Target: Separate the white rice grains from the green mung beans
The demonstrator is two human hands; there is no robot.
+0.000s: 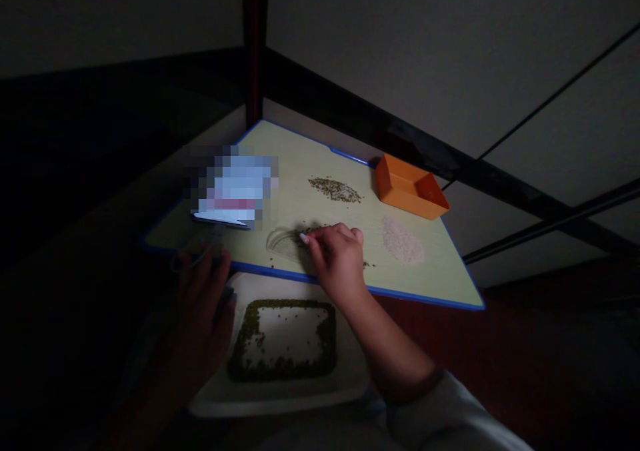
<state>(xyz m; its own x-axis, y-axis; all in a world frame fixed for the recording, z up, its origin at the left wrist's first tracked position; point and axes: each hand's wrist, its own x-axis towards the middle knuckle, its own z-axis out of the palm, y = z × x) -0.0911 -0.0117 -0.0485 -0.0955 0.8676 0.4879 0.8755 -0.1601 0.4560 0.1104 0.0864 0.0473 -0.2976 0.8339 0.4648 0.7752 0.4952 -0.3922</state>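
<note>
My right hand is over the near side of a pale, blue-edged board. Its thumb and fingers are pinched together above a scatter of small dark beans or seeds; whatever lies between the fingertips is too small to make out. Just left of those fingertips, a curved mesh-like shape shows on the board. In deep shadow, my left hand has its fingers spread beside the board's front left edge, near a thin pale loop. Below the board, a white tray holds green beans mostly along its sides.
A pile of mixed dark and pale grains lies toward the back of the board. Pale grains form another pile at right, in front of an orange box. A pixelated bluish-white object is at the board's left. Walls stand behind.
</note>
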